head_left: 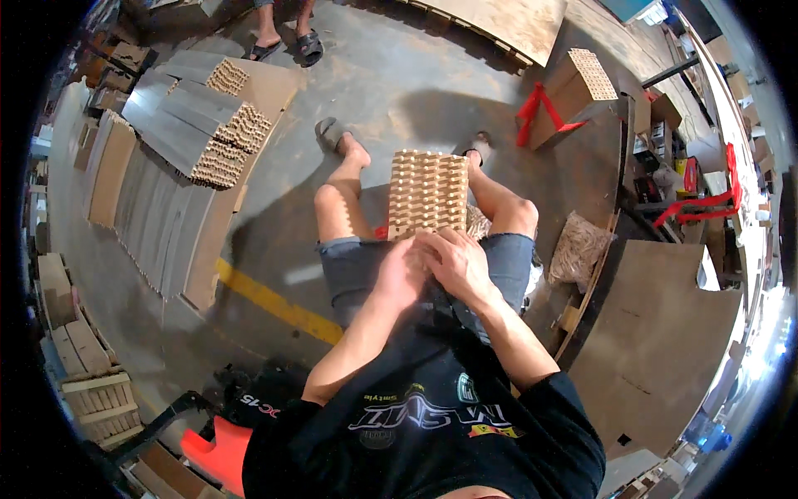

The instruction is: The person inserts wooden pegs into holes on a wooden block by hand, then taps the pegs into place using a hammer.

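A block of stacked boards (428, 191) stands between my knees, its top face covered with rows of short light wooden pegs. Both hands meet at the block's near edge. My left hand (402, 270) has its fingers drawn together there. Close against it, my right hand (459, 264) bends its fingers over the same edge. Whatever the fingertips hold is too small or hidden to make out. A clear bag of wooden dowels (579, 249) lies to the right of my right knee.
Grey boards with pegged ends (187, 116) are piled at the left. Another pegged stack (573, 96) with a red strap (540, 116) stands far right. Large cardboard (657, 333) lies at the right. A person's sandalled feet (309, 48) are at the far left.
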A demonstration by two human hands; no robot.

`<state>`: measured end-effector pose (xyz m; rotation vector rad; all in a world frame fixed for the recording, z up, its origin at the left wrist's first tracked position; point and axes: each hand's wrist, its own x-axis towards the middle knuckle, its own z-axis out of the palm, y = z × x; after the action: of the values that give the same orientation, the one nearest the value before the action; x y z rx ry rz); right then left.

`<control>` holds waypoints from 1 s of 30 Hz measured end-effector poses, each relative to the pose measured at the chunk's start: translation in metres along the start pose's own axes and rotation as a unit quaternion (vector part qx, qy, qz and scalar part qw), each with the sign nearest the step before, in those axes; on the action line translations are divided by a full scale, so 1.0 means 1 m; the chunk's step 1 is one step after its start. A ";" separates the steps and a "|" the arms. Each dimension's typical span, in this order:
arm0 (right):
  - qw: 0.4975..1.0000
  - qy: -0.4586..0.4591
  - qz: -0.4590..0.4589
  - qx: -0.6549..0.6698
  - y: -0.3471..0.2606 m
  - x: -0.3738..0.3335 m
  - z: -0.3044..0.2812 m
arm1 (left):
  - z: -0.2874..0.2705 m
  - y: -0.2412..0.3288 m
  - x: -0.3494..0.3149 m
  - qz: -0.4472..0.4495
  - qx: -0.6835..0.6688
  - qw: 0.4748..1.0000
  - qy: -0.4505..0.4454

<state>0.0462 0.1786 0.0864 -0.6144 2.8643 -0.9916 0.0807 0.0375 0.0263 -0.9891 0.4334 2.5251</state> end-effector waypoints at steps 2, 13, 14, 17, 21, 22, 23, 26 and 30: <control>0.999 -0.038 0.020 0.021 0.000 0.002 -0.004 | 0.005 -0.001 -0.003 0.002 -0.017 1.000 -0.003; 0.946 0.010 0.223 0.237 0.018 0.010 -0.031 | -0.010 0.005 0.006 -0.006 -0.038 0.998 -0.051; 0.946 0.011 0.224 0.236 0.022 0.008 -0.028 | -0.010 0.006 0.007 0.000 -0.035 0.999 -0.039; 0.956 0.044 0.210 0.200 0.033 0.005 -0.017 | -0.012 0.016 0.000 0.013 -0.029 0.999 -0.034; 0.977 0.011 0.155 0.148 0.051 0.004 0.002 | -0.010 0.024 -0.006 0.037 -0.039 0.999 -0.009; 0.988 0.023 0.100 0.118 0.051 0.007 0.005 | -0.007 0.026 -0.008 0.039 -0.036 0.999 0.006; 0.988 0.022 0.099 0.119 0.051 0.007 0.007 | -0.008 0.026 -0.008 0.041 -0.037 0.998 0.006; 0.994 0.040 0.057 0.086 0.049 0.010 0.012 | -0.012 0.027 -0.008 0.044 -0.044 0.998 -0.006; 0.997 0.038 -0.029 -0.053 0.047 0.010 0.012 | -0.013 0.024 -0.006 0.044 -0.034 0.998 0.004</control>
<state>0.0224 0.2015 0.0491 -0.6843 2.9981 -0.8945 0.0810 0.0092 0.0253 -1.0267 0.4051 2.6316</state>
